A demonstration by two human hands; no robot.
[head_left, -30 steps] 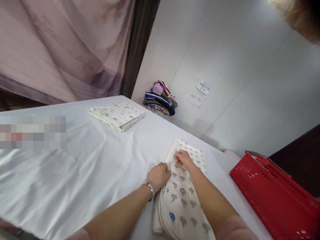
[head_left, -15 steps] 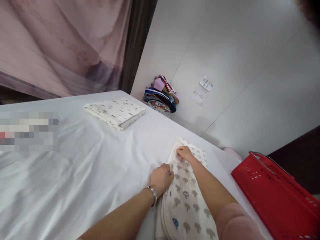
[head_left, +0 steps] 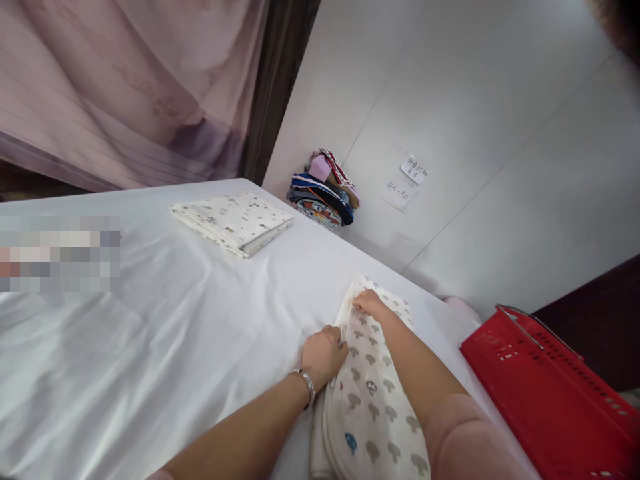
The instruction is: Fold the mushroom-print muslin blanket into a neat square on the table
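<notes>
A folded white cloth with a grey mushroom print (head_left: 367, 400) lies on the white table (head_left: 165, 333) in front of me. My left hand (head_left: 325, 353), with a silver bracelet at the wrist, is closed on the cloth's left edge. My right hand (head_left: 370, 303) rests on the cloth's far left corner, fingers curled and pinching the layered edge. Both forearms reach in from the bottom of the view.
A second folded cloth with small prints (head_left: 233, 223) lies at the far side of the table. A pile of colourful clothes (head_left: 323, 193) sits in the corner by the white wall. A red plastic basket (head_left: 550, 393) stands at the right. Pink curtains hang at the upper left.
My right hand has slid a little farther along the cloth's edge toward its far corner. The left hand stays gripped on the left edge. The view shifted slightly.
</notes>
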